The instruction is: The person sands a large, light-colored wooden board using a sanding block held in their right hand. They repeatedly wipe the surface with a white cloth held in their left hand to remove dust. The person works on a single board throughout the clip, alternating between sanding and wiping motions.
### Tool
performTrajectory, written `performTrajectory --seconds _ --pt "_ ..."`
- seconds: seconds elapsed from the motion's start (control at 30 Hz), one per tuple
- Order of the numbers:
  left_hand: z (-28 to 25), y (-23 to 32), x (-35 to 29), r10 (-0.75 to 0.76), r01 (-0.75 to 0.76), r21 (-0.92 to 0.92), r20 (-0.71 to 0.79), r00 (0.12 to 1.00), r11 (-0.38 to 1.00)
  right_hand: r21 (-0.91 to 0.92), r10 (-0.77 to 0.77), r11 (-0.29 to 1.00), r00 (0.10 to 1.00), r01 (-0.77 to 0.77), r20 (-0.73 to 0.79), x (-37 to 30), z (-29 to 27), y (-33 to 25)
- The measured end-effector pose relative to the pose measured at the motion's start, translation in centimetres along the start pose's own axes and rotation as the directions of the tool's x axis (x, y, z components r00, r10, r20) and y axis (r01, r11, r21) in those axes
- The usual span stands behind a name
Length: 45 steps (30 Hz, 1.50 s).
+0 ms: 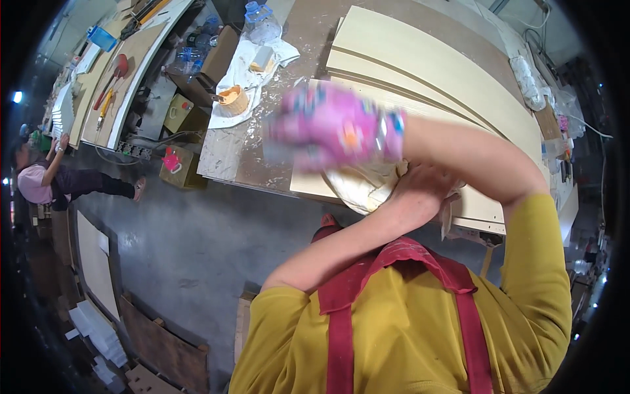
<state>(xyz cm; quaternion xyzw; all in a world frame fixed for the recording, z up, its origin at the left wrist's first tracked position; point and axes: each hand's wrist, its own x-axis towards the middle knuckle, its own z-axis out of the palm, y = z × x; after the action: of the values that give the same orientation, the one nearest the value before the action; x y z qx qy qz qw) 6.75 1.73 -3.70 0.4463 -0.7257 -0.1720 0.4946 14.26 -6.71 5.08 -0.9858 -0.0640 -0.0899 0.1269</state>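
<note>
My right hand [338, 128], in a pink flowered glove, reaches across to the left above the brown worktable [308, 33]. It is smeared by motion but looks closed, with a blurred grey shape [277, 150] at its fingers that I cannot make out. Beneath my right forearm, my bare left hand [423, 187] rests near the front edge of the stacked pale boards [420, 56]; its fingers are mostly hidden. Crumpled cream cloth [367, 190] lies beside that wrist. A small tub of orange-tan paste [233, 100] and a pale block [261, 59] sit on a white rag [285, 54].
A clear plastic jug [261, 25] stands at the table's far left. Across the aisle, another bench [131, 72] holds tools, and a person [49, 174] stands beside it. Yellowish canisters [184, 167] are on the floor. Sheet panels [98, 256] lean at lower left.
</note>
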Motion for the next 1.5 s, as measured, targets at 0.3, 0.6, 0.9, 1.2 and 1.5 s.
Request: performTrajectory --seconds 0.3,0.6,0.9,1.2,1.5 --pt "-1.1 1.0 1.2 -0.072 0.045 0.122 0.228 0.971 0.991 -0.088 0.382 0.917 0.92 -0.389 -0.085 -0.4 -1.5 7.3" --pt "-1.2 1.2 1.4 -0.096 0.064 0.132 0.249 0.964 0.989 -0.1 0.698 0.707 0.714 -0.7 -0.055 -0.6 -0.4 10.4" --pt "-1.0 1.3 1.7 -0.112 0.053 0.242 0.234 0.966 0.969 0.03 0.853 0.522 0.522 -0.852 -0.009 -10.7 -1.9 9.8" --pt "-0.7 2.3 2.7 -0.148 0.066 0.266 0.3 0.942 0.962 0.17 0.869 0.489 0.461 -0.855 -0.183 -21.6 -2.3 6.3" --pt "0.2 1.5 2.5 -0.112 0.031 0.254 0.313 0.943 0.967 0.017 0.883 0.234 0.205 -0.972 -0.422 -34.6 -4.6 3.1"
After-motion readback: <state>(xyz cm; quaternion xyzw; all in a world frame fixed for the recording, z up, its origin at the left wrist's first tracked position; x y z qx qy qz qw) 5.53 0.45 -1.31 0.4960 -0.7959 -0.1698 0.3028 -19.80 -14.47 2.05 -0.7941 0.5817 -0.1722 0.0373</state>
